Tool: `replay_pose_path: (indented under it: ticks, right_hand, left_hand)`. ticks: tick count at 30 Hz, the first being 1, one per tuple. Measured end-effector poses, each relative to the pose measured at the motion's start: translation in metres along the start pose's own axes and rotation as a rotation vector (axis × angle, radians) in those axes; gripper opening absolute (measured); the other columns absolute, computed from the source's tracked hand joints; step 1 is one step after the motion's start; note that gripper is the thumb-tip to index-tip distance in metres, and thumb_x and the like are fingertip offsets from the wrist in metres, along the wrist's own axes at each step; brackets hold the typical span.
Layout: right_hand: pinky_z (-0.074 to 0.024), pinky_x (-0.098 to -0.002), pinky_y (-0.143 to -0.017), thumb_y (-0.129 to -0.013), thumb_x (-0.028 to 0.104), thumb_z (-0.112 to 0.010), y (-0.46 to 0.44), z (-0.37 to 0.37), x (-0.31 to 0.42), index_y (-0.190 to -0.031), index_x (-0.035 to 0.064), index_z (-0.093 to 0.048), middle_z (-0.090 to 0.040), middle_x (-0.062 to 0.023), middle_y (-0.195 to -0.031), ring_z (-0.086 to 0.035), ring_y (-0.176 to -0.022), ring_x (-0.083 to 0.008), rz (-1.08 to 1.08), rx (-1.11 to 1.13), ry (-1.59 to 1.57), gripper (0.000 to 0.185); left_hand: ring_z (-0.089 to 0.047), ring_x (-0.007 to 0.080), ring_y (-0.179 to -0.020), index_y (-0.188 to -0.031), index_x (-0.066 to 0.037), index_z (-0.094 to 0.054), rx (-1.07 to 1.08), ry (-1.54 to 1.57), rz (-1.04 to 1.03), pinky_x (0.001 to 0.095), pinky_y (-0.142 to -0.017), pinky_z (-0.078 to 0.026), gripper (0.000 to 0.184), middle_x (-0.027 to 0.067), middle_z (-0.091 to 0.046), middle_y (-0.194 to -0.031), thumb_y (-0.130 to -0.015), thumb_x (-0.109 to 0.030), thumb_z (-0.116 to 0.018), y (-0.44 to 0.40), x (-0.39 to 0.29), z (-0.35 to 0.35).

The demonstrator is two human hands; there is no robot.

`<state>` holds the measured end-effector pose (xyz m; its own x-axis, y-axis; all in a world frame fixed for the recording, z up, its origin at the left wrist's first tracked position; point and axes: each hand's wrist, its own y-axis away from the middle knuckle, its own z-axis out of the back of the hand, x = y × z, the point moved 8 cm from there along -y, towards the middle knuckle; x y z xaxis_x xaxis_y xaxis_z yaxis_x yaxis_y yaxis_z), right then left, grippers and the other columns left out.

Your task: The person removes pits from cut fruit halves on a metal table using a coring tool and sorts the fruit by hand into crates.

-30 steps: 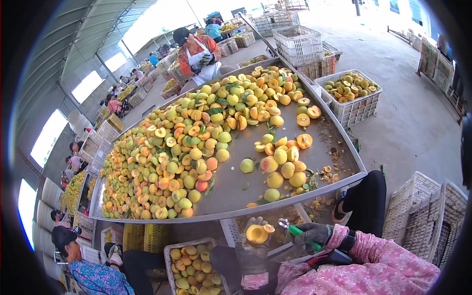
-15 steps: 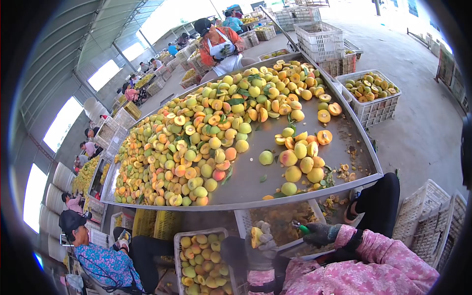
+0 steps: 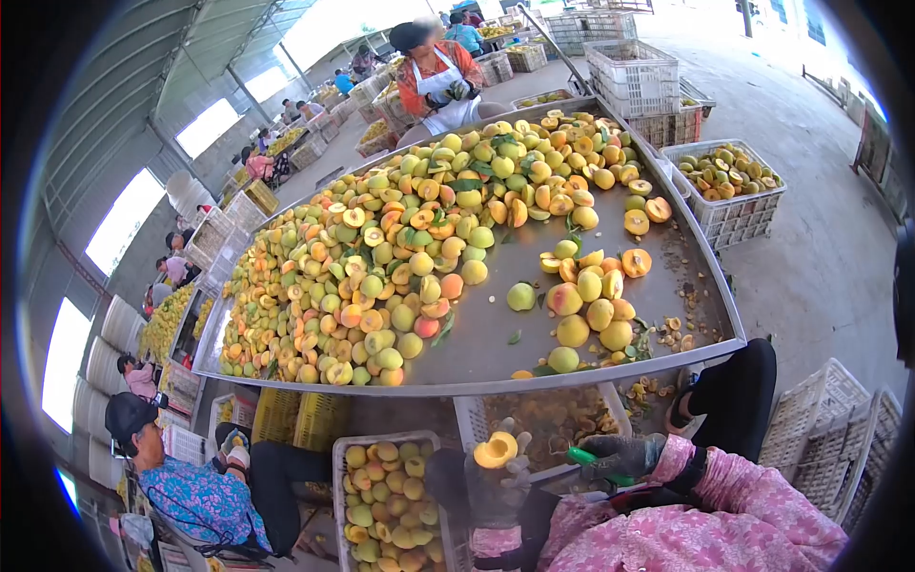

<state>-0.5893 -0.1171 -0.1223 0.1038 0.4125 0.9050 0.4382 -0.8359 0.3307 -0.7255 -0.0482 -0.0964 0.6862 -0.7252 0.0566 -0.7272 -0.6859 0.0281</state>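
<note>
My gloved left hand (image 3: 499,481) holds a cut peach half (image 3: 496,450), its hollow side facing up, beside a white crate of scraps (image 3: 618,410). Just to the right, my gloved right hand (image 3: 618,458) is closed around a green-handled tool (image 3: 593,457); the tool's tip is hard to make out. Both hands are below the near edge of a metal table (image 3: 496,367). Whole and halved peaches (image 3: 381,257) are heaped over its left and far parts, and a smaller group (image 3: 596,310) lies near its right side.
A crate of peaches (image 3: 393,505) stands left of my left hand. A co-worker in a blue patterned top (image 3: 205,500) sits at the lower left; another in an apron (image 3: 440,81) sits beyond the table. Stacked crates (image 3: 810,429) stand at the right, and a filled crate (image 3: 729,214) stands behind the table.
The camera view has shifted, moving the table rightward and upward in the picture. My left hand has turned the peach half away and back so its hollow faces up again. My right hand keeps the tool.
</note>
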Motion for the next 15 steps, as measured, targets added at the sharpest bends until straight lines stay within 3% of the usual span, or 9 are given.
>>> replay_pose_path:
  ticks: [1,3,5,7,10,12,15]
  right_hand:
    - [-0.0433,-0.0249,-0.052,-0.089,0.030,-0.053,0.005,-0.009,-0.002,-0.107,0.0101,-0.050,-0.055,-0.0007,-0.074,-0.053,-0.061,-0.0079,-0.129,0.070,0.005,0.027]
    - [-0.0425,-0.0244,-0.051,-0.090,0.031,-0.052,0.009,-0.017,0.015,-0.107,0.0103,-0.051,-0.055,-0.0005,-0.074,-0.053,-0.061,-0.0077,-0.076,0.051,0.133,0.027]
    - [-0.0417,-0.0240,-0.051,-0.090,0.033,-0.050,0.009,-0.017,0.019,-0.107,0.0105,-0.051,-0.054,-0.0003,-0.073,-0.053,-0.061,-0.0075,-0.023,0.029,0.262,0.028]
    - [-0.0406,-0.0240,-0.051,-0.091,0.035,-0.049,0.005,-0.020,0.024,-0.109,0.0111,-0.052,-0.054,-0.0002,-0.073,-0.051,-0.060,-0.0081,0.164,0.071,0.338,0.030]
    - [-0.0437,-0.0234,-0.055,-0.092,0.033,-0.048,-0.005,-0.021,0.013,-0.111,0.0092,-0.052,-0.056,-0.0026,-0.079,-0.054,-0.066,-0.0096,0.082,0.126,0.360,0.030]
    - [-0.0442,-0.0268,-0.062,-0.091,0.031,-0.046,-0.010,-0.026,0.018,-0.110,0.0065,-0.051,-0.056,-0.0065,-0.084,-0.054,-0.073,-0.0147,0.140,0.138,0.430,0.031]
    - [-0.0449,-0.0318,-0.071,-0.090,0.028,-0.043,-0.015,-0.038,0.034,-0.109,0.0023,-0.051,-0.056,-0.0124,-0.091,-0.055,-0.083,-0.0225,0.303,0.130,0.605,0.032]
  left_hand:
    - [-0.051,0.0311,-0.097,-0.129,0.002,-0.034,0.054,0.034,0.043,0.0354,-0.077,-0.050,0.066,0.0261,-0.039,-0.126,-0.080,-0.035,-0.057,-0.001,0.001,0.004]
    - [-0.051,0.0315,-0.099,-0.129,0.003,-0.034,0.108,0.073,0.083,0.0373,-0.081,-0.049,0.065,0.0264,-0.038,-0.127,-0.080,-0.035,-0.057,-0.001,0.012,-0.012]
    - [-0.049,0.0336,-0.104,-0.127,0.004,-0.034,-0.464,0.034,-0.211,0.0415,-0.088,-0.046,0.065,0.0265,-0.039,-0.126,-0.081,-0.036,-0.055,0.007,0.007,0.005]
    - [-0.049,0.0348,-0.106,-0.127,0.005,-0.034,-0.404,0.082,-0.211,0.0432,-0.090,-0.045,0.065,0.0269,-0.038,-0.126,-0.081,-0.037,-0.055,0.005,0.003,0.018]
    - [-0.048,0.0358,-0.108,-0.126,0.007,-0.034,-0.332,0.066,-0.220,0.0446,-0.092,-0.044,0.065,0.0276,-0.038,-0.125,-0.082,-0.036,-0.054,0.003,0.007,0.012]
    - [-0.053,0.0365,-0.099,-0.116,0.008,-0.041,-0.387,0.020,-0.256,0.0432,-0.088,-0.047,0.059,0.0283,-0.046,-0.113,-0.081,-0.038,-0.056,0.003,0.008,0.008]
    - [-0.054,0.0354,-0.096,-0.113,0.007,-0.044,-0.484,-0.022,-0.288,0.0435,-0.086,-0.048,0.055,0.0272,-0.048,-0.112,-0.080,-0.035,-0.057,0.007,0.011,0.015]
